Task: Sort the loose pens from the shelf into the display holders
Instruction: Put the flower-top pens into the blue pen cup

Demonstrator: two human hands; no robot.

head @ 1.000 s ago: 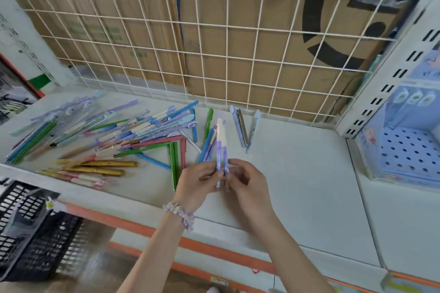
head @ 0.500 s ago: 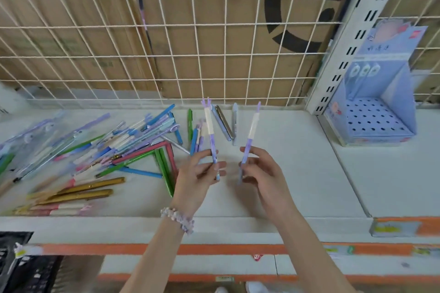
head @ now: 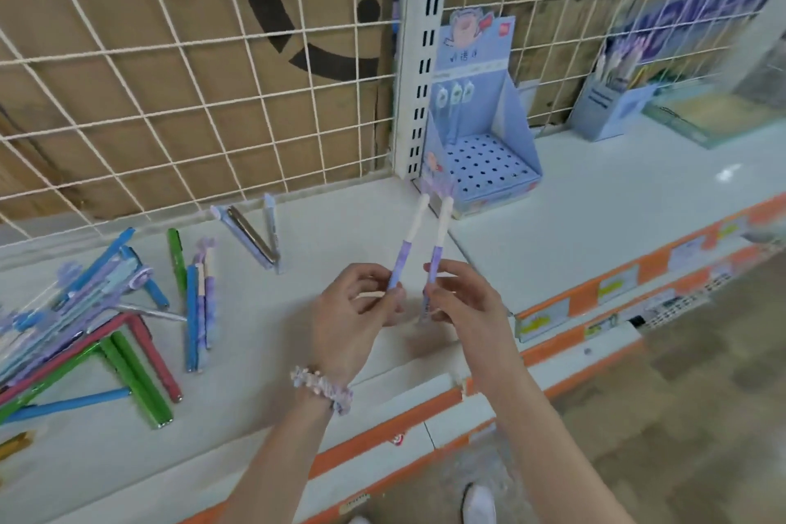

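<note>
Cardboard (head: 178,68) behind white wire grid (head: 255,106); beaded bracelet (head: 323,389).

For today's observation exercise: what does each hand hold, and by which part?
Left hand pinches one purple-and-white pen at its lower purple end; right hand pinches a matching pen at the same end. White ends point up.

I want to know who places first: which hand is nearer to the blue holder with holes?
Right. The right hand is below the perforated blue holder, slightly to its left; the left hand is farther left.
</note>
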